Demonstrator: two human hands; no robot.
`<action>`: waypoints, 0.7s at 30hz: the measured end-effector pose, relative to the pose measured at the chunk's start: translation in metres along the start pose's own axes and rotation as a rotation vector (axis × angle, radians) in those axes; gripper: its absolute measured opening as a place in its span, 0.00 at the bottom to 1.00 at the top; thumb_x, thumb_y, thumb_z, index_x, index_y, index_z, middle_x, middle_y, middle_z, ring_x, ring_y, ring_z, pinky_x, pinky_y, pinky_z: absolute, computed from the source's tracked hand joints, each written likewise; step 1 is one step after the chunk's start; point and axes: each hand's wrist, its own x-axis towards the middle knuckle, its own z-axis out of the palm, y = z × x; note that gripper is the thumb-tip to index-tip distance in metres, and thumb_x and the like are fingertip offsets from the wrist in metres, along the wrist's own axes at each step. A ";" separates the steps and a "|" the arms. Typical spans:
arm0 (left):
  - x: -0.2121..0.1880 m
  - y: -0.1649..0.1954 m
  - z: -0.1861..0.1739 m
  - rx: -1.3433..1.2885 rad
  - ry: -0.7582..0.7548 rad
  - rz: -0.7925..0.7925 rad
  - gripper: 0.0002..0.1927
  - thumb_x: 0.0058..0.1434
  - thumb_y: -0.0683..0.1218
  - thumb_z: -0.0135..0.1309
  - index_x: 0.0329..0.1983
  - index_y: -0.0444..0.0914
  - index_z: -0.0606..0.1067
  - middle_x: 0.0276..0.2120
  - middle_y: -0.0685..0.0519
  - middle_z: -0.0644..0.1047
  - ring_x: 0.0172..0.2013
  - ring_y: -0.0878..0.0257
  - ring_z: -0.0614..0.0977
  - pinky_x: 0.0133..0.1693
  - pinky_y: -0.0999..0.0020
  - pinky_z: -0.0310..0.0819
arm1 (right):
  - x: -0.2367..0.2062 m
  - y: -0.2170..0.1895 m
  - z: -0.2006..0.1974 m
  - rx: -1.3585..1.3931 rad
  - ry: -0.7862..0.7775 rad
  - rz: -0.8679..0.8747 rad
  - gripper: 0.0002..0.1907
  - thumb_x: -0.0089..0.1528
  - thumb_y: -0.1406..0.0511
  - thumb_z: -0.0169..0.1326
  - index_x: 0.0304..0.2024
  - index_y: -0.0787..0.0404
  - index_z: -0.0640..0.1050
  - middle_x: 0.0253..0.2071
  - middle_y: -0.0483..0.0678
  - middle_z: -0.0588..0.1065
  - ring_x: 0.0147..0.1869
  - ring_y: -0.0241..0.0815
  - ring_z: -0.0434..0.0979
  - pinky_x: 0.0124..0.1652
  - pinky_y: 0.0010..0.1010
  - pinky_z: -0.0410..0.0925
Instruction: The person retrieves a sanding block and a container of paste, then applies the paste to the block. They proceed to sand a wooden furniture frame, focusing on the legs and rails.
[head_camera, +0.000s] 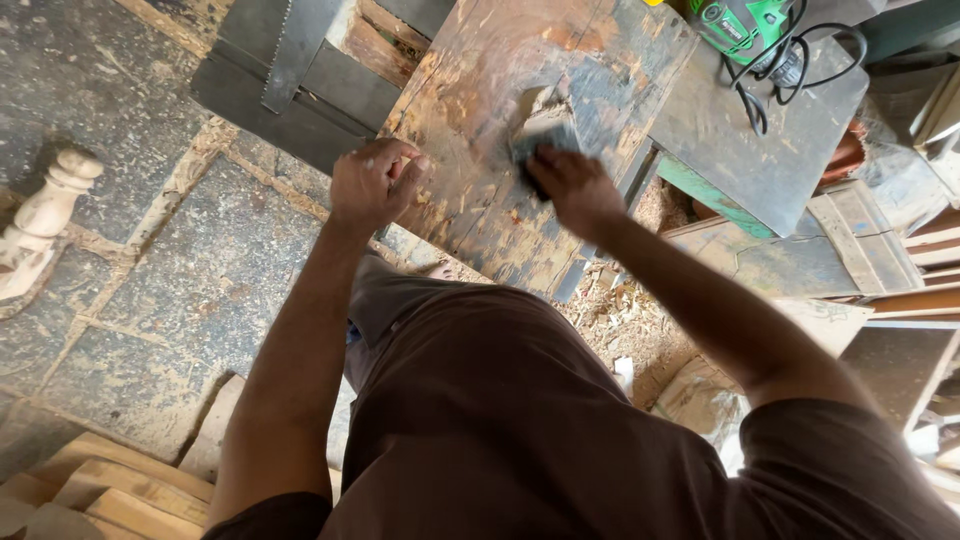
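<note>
Right hand (572, 187) in the upper middle of the frame, fingers curled down on a small grey pad (545, 132), pressing it flat on the worn wooden board (490, 90) of the bench

Left hand (375, 182) just left of it, closed in a loose fist at the board's near edge, nothing seen inside it

Green power tool (745, 25) with a black cord at the top right, well apart from both hands

Pale turned wooden leg (40, 220) on the stone floor (130, 330) at the far left; wood shavings (625, 315) under the bench, right of middle
</note>
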 end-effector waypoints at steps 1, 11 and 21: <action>0.000 0.000 0.000 0.005 0.001 -0.003 0.17 0.73 0.56 0.55 0.38 0.38 0.80 0.20 0.54 0.72 0.19 0.64 0.73 0.22 0.65 0.67 | -0.014 -0.007 0.009 -0.073 0.005 -0.004 0.26 0.55 0.68 0.57 0.58 0.56 0.79 0.55 0.49 0.80 0.56 0.47 0.78 0.55 0.44 0.72; -0.004 -0.002 0.014 -0.124 0.080 0.026 0.17 0.73 0.57 0.54 0.42 0.39 0.81 0.37 0.49 0.83 0.27 0.64 0.84 0.27 0.67 0.79 | -0.031 -0.011 -0.006 0.089 0.069 0.232 0.20 0.60 0.69 0.53 0.52 0.48 0.84 0.49 0.50 0.81 0.55 0.54 0.79 0.54 0.49 0.71; -0.217 -0.004 -0.043 0.176 0.381 -0.724 0.17 0.69 0.54 0.53 0.44 0.36 0.81 0.40 0.43 0.83 0.38 0.48 0.85 0.40 0.56 0.80 | -0.014 -0.004 0.000 1.821 0.861 0.937 0.25 0.52 0.73 0.51 0.54 0.66 0.77 0.51 0.54 0.81 0.58 0.52 0.88 0.58 0.39 0.82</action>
